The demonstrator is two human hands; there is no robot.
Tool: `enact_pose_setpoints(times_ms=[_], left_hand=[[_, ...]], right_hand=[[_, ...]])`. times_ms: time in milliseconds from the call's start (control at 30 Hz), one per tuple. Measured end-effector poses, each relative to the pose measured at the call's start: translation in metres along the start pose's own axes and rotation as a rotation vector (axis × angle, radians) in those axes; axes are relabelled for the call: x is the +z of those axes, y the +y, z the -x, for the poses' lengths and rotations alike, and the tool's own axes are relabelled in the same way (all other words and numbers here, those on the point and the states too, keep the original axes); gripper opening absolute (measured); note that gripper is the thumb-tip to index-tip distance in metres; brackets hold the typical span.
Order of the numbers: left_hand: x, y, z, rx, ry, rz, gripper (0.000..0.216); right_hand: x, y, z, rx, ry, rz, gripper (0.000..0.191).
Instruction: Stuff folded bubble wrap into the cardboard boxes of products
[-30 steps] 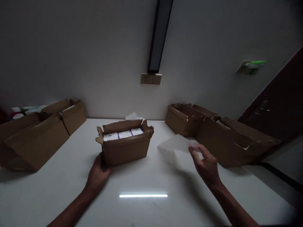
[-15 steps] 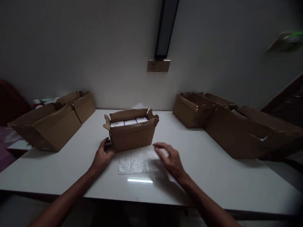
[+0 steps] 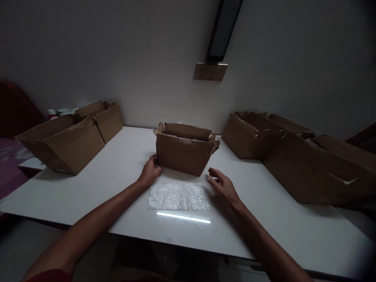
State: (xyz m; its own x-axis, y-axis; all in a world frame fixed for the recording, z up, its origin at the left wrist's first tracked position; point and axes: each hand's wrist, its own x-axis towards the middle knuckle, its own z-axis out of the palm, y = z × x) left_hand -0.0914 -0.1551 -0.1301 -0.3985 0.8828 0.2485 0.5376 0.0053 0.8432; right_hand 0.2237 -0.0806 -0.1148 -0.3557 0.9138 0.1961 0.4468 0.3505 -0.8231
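Note:
A small cardboard box (image 3: pixel 182 154) with raised, ragged top flaps stands upright at the middle of the white table. Its contents barely show behind the front wall. My left hand (image 3: pixel 150 172) rests at the box's lower left corner, fingers along the side and thumb apart, seemingly touching it without a grip. Off the lower right corner, my right hand (image 3: pixel 225 186) hovers with slightly bent fingers apart and nothing in them. A flat sheet of bubble wrap (image 3: pixel 178 196) lies on the table in front of the box, between my forearms.
On the left side of the table (image 3: pixel 129 219) stand open cardboard boxes (image 3: pixel 78 150), with bottles or packs behind them. More open cardboard boxes (image 3: pixel 296 168) line the right side. A wall socket (image 3: pixel 210 72) sits above the table's back edge, under a dark panel (image 3: pixel 225 31).
The box has turned and shifted slightly back and right, widening the gap to the bubble wrap. White packs inside it are now mostly hidden. Both hands moved along, and the view shifted.

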Motion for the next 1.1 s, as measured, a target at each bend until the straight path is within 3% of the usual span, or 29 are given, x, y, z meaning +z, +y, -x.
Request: enact_pose_setpoints(times_ms=[100, 200, 267, 333, 400, 500, 567, 700, 800, 933, 1100], left_hand=[[-0.006, 0.008, 0.048, 0.097, 0.001, -0.081, 0.065], [-0.014, 0.013, 0.095, 0.41, -0.226, -0.268, 0.046], [-0.022, 0.011, 0.111, 0.525, -0.373, -0.366, 0.035], [-0.034, 0.003, 0.113, 0.481, -0.417, -0.364, 0.028], [-0.049, -0.005, 0.106, 0.386, -0.391, -0.311, 0.024], [-0.07, -0.009, 0.083, 0.235, -0.261, -0.18, 0.026], [-0.073, -0.001, 0.058, 0.134, -0.123, -0.049, 0.037], [-0.045, 0.029, -0.004, 0.048, 0.04, 0.097, 0.066], [-0.015, 0.043, -0.024, 0.017, 0.034, 0.113, 0.06], [-0.007, 0.038, 0.002, 0.021, 0.007, 0.076, 0.053], [-0.039, 0.011, 0.055, -0.034, 0.015, -0.086, 0.063]], right_hand=[[-0.002, -0.004, 0.029, -0.17, 0.019, 0.213, 0.04], [0.02, -0.023, 0.056, -0.434, -0.147, 0.391, 0.035], [0.031, -0.033, 0.067, -0.503, -0.273, 0.452, 0.032], [0.026, -0.032, 0.07, -0.473, -0.289, 0.48, 0.027], [0.006, -0.02, 0.067, -0.367, -0.195, 0.493, 0.027], [-0.029, 0.0, 0.05, -0.213, -0.023, 0.46, 0.03], [-0.04, 0.002, 0.03, -0.147, 0.036, 0.357, 0.035], [-0.019, -0.016, -0.018, -0.071, -0.004, 0.06, 0.059], [0.004, -0.026, -0.04, -0.084, -0.063, -0.052, 0.062], [0.004, -0.022, -0.036, -0.088, -0.078, -0.07, 0.053], [-0.009, -0.012, -0.012, -0.029, -0.136, 0.055, 0.053]])
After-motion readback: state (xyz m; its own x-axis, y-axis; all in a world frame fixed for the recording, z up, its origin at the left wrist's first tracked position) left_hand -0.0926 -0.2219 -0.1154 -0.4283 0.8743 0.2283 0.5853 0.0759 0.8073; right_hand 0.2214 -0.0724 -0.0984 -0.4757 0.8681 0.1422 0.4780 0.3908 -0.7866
